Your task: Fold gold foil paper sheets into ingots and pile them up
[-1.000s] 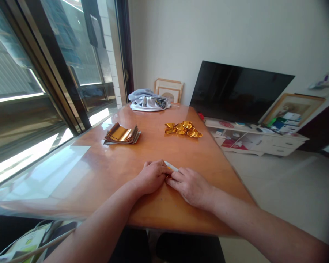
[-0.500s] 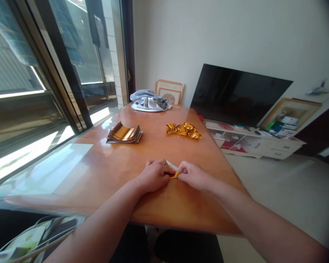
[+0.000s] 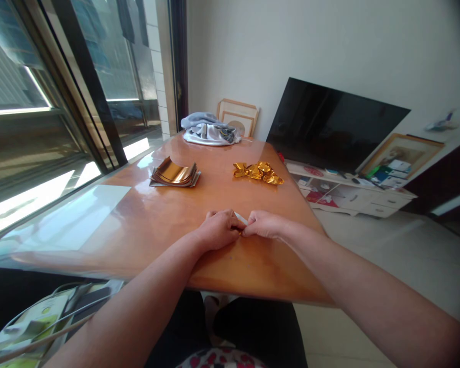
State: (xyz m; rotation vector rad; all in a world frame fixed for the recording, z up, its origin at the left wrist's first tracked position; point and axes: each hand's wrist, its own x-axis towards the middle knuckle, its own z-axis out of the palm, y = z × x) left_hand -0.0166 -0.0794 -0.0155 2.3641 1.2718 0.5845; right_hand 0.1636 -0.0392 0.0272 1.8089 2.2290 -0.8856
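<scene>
Head view: paper sheet (image 3: 240, 217) pale, straight-edged, mostly hidden.

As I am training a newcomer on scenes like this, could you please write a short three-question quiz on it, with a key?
1. True or false: the left hand and the right hand are both at the small paper on the table.
2. Which rests on the table, to the right of the foil stack? (A) the TV; (B) the crumpled gold pieces; (C) the picture frame.
3. Fill in: the cloth bundle lies at the ____ end of the table, seen from the person.

Key: 1 true; 2 B; 3 far.
</scene>
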